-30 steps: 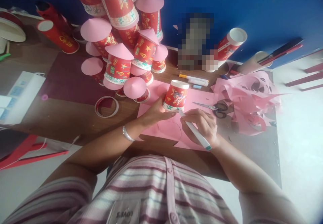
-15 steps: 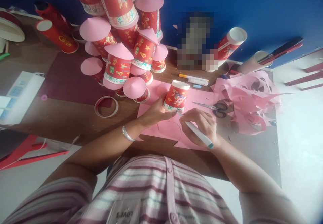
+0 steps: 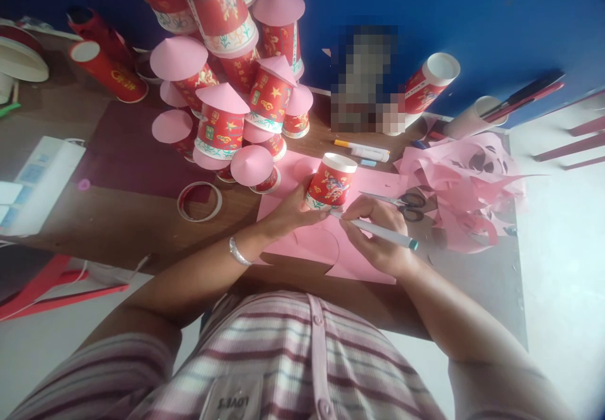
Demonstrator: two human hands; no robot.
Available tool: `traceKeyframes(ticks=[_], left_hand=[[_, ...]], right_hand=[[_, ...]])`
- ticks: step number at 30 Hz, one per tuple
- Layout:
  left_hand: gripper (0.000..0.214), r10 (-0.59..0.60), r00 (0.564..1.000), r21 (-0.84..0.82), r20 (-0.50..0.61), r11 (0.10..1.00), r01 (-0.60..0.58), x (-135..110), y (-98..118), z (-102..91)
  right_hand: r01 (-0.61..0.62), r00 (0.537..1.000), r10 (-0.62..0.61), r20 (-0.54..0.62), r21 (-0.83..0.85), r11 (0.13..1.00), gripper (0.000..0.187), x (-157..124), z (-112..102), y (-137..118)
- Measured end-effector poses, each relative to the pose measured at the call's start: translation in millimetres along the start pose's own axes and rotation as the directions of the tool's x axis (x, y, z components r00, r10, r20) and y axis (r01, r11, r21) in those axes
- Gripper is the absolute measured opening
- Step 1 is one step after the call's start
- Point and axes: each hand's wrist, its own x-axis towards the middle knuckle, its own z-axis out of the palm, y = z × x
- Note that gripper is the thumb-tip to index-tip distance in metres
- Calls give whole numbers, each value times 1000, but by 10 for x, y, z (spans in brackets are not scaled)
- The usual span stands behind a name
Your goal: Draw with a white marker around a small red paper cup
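My left hand (image 3: 288, 209) grips the base of a red patterned paper cup (image 3: 329, 181), which stands upside down on a sheet of pink paper (image 3: 366, 262). A silver bracelet circles that wrist. My right hand (image 3: 378, 227) is closed on a white pen (image 3: 390, 236) with a teal end. The pen's tip touches the paper at the cup's rim. A drawn arc shows on the sheet just below the cup.
A pile of red cups topped with pink paper cones (image 3: 222, 98) stands behind. Scissors (image 3: 401, 202) and pink scraps (image 3: 460, 183) lie to the right. A marker (image 3: 362, 149) and a tape ring (image 3: 199, 200) rest on the wooden table (image 3: 118, 218).
My right hand has swung the pen round the cup's rim; its teal end now points right instead of down toward me. The cup and my left hand stay put.
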Motion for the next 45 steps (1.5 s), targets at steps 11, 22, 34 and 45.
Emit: traceKeyframes(ticks=[11, 22, 34, 45], left_hand=[[42, 11, 996, -186, -87, 982, -27, 15, -23, 57], [42, 18, 987, -137, -159, 990, -40, 24, 32, 90], [42, 5, 983, -226, -182, 973, -47, 55, 70, 107], [38, 18, 987, -246, -159, 968, -57, 42, 61, 108]], right_hand=[[239, 968, -248, -27, -175, 955, 22, -56, 124, 16], [334, 941, -338, 3, -169, 928, 29, -70, 160, 38], [351, 932, -363, -16, -221, 910, 25, -76, 117, 36], [367, 927, -375, 10, -228, 902, 27, -85, 144, 72]])
